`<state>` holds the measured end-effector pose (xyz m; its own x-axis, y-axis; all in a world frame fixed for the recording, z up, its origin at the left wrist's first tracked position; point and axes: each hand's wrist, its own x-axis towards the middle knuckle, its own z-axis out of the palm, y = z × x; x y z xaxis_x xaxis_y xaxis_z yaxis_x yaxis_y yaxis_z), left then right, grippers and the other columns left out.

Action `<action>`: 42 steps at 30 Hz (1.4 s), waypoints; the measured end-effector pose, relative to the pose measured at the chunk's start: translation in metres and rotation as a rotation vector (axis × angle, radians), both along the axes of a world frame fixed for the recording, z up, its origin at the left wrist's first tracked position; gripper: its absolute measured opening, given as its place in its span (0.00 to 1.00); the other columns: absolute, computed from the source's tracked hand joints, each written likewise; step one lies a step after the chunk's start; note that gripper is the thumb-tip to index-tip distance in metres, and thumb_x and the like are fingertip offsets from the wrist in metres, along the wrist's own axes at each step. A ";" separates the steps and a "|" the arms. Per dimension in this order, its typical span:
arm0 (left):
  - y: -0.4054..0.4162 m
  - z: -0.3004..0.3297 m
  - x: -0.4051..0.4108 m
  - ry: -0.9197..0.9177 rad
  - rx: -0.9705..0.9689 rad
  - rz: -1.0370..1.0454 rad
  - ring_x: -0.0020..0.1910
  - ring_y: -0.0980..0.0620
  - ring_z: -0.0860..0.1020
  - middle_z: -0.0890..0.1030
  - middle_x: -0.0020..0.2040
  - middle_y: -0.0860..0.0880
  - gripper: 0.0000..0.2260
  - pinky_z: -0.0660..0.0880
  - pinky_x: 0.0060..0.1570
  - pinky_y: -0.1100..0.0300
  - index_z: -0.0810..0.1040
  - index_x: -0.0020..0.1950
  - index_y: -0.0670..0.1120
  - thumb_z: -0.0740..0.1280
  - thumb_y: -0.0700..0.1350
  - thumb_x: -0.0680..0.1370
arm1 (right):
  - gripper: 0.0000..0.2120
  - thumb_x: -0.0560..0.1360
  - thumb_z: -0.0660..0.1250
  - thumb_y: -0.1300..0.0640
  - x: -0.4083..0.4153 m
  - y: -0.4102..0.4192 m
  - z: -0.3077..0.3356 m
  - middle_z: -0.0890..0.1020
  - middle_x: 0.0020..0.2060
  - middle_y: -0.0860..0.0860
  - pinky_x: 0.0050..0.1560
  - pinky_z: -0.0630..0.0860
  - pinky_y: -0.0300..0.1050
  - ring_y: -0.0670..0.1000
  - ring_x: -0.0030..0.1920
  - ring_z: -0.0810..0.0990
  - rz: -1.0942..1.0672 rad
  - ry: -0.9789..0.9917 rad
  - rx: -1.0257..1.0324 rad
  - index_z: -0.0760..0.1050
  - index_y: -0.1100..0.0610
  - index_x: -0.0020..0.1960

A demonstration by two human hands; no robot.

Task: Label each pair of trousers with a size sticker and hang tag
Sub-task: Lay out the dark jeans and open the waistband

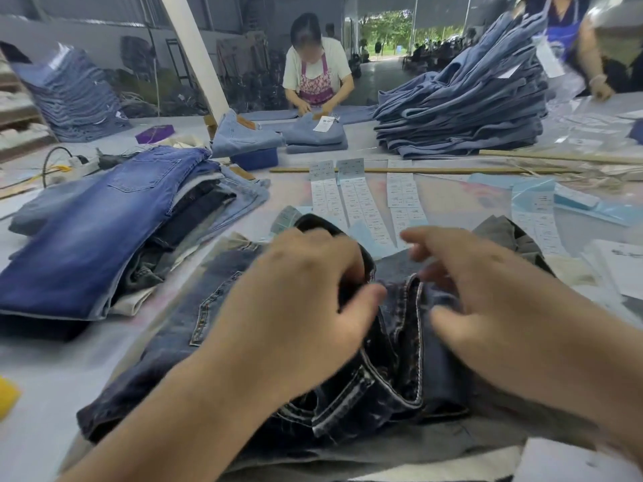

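A dark blue pair of jeans (pixel 181 339) lies in front of me with its waistband bunched up at the middle. My left hand (pixel 295 304) grips the waistband on the left, fingers curled over the dark edge. My right hand (pixel 487 293) hovers over the waistband's right side with its fingers loosely bent; it is blurred and I cannot tell whether it pinches cloth. Strips of white size stickers (pixel 358 200) lie flat on the table just beyond the jeans.
A stack of folded jeans (pixel 104 231) lies at my left. A tall pile of light blue jeans (pixel 462 109) stands at the back right. A person in a floral apron (pixel 316 71) works across the table. Loose paper tags (pixel 616 269) lie at the right.
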<state>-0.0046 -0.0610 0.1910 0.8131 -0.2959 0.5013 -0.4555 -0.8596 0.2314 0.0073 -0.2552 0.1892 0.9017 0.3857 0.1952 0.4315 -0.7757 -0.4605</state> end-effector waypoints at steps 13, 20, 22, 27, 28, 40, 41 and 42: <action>-0.013 0.005 0.014 0.693 0.184 -0.065 0.42 0.63 0.74 0.76 0.44 0.59 0.17 0.75 0.45 0.61 0.72 0.47 0.59 0.70 0.65 0.65 | 0.18 0.69 0.70 0.40 0.002 0.002 0.002 0.79 0.41 0.39 0.41 0.71 0.36 0.39 0.43 0.76 -0.083 0.054 -0.064 0.73 0.42 0.57; -0.004 -0.005 0.013 0.432 0.095 0.052 0.34 0.59 0.74 0.77 0.36 0.57 0.08 0.70 0.31 0.62 0.71 0.41 0.58 0.65 0.49 0.64 | 0.18 0.69 0.69 0.56 0.006 0.006 -0.010 0.80 0.39 0.36 0.37 0.66 0.31 0.39 0.38 0.76 -0.102 0.062 0.109 0.69 0.39 0.52; 0.005 -0.004 0.013 0.409 0.028 0.044 0.34 0.61 0.74 0.76 0.40 0.65 0.10 0.65 0.28 0.67 0.69 0.41 0.59 0.66 0.45 0.66 | 0.16 0.70 0.70 0.59 0.004 0.002 -0.012 0.81 0.40 0.37 0.33 0.69 0.30 0.38 0.33 0.76 -0.101 0.071 0.222 0.69 0.41 0.48; -0.001 0.001 0.001 0.438 -0.104 -0.044 0.35 0.63 0.76 0.78 0.42 0.66 0.21 0.68 0.31 0.68 0.71 0.44 0.61 0.68 0.71 0.59 | 0.16 0.71 0.72 0.65 -0.001 0.002 -0.009 0.80 0.36 0.46 0.29 0.68 0.32 0.41 0.27 0.69 -0.045 0.097 0.538 0.69 0.46 0.44; -0.003 0.000 0.000 0.453 -0.053 -0.031 0.35 0.63 0.76 0.78 0.42 0.67 0.26 0.69 0.31 0.66 0.72 0.44 0.61 0.65 0.74 0.55 | 0.17 0.72 0.71 0.66 -0.002 0.004 -0.008 0.80 0.36 0.47 0.29 0.68 0.32 0.41 0.27 0.69 -0.016 0.103 0.572 0.69 0.47 0.43; 0.032 0.011 0.016 0.291 -0.495 0.090 0.25 0.55 0.69 0.74 0.26 0.53 0.18 0.68 0.33 0.58 0.77 0.38 0.49 0.64 0.58 0.54 | 0.21 0.70 0.72 0.66 -0.003 0.007 -0.006 0.78 0.34 0.49 0.42 0.81 0.62 0.56 0.34 0.74 0.020 0.167 0.713 0.67 0.42 0.36; 0.036 0.010 0.016 0.287 -0.653 0.084 0.26 0.51 0.69 0.74 0.27 0.50 0.17 0.68 0.33 0.53 0.76 0.37 0.47 0.66 0.56 0.55 | 0.19 0.68 0.72 0.64 -0.003 0.009 -0.006 0.79 0.34 0.50 0.41 0.80 0.62 0.54 0.33 0.74 0.028 0.176 0.712 0.67 0.43 0.36; 0.037 0.008 0.014 0.278 -0.759 0.078 0.27 0.50 0.69 0.74 0.28 0.47 0.17 0.68 0.33 0.50 0.76 0.37 0.46 0.67 0.54 0.55 | 0.17 0.68 0.71 0.62 -0.004 0.010 -0.006 0.78 0.34 0.50 0.39 0.79 0.58 0.51 0.32 0.74 0.030 0.174 0.692 0.67 0.43 0.37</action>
